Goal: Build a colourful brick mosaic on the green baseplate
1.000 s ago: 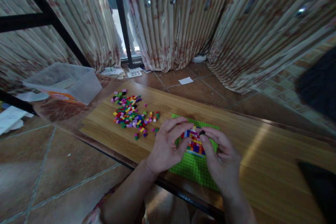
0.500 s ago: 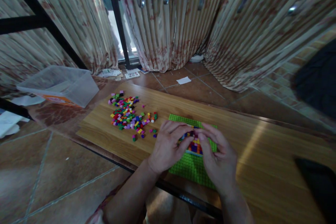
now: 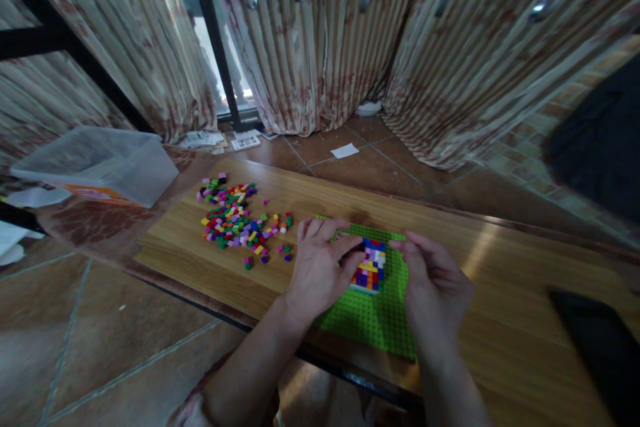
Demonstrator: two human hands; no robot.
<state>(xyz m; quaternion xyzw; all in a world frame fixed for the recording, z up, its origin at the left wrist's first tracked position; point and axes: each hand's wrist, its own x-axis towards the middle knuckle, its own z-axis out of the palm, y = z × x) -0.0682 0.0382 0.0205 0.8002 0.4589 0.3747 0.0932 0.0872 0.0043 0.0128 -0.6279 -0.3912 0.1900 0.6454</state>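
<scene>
A green studded baseplate [image 3: 385,330] lies on the wooden table, bearing a patch of small multicoloured toy bricks [image 3: 370,270] set in tight rows. My left hand [image 3: 323,270] arches over the left side of this patch. Its thumb and index finger are pinched close together at the bricks, with something dark between them that I cannot make out. To the right of the patch, my right hand [image 3: 435,287] hovers over the plate's right edge, thumb and fingertips pressed together. Whatever those fingertips hold, if anything, is too small to name.
Loose toy bricks [image 3: 235,217] are heaped on the left part of the wooden table [image 3: 480,267]. A clear plastic bin [image 3: 100,163] stands beyond the table's left end. At the right lies a dark flat object [image 3: 595,340]. Striped curtains [image 3: 320,47] hang behind; a white paper [image 3: 345,151] is on the floor.
My right hand has drawn away to the right from the brick patch, uncovering more of it. My left hand stays over its left side. The view has shifted slightly.
</scene>
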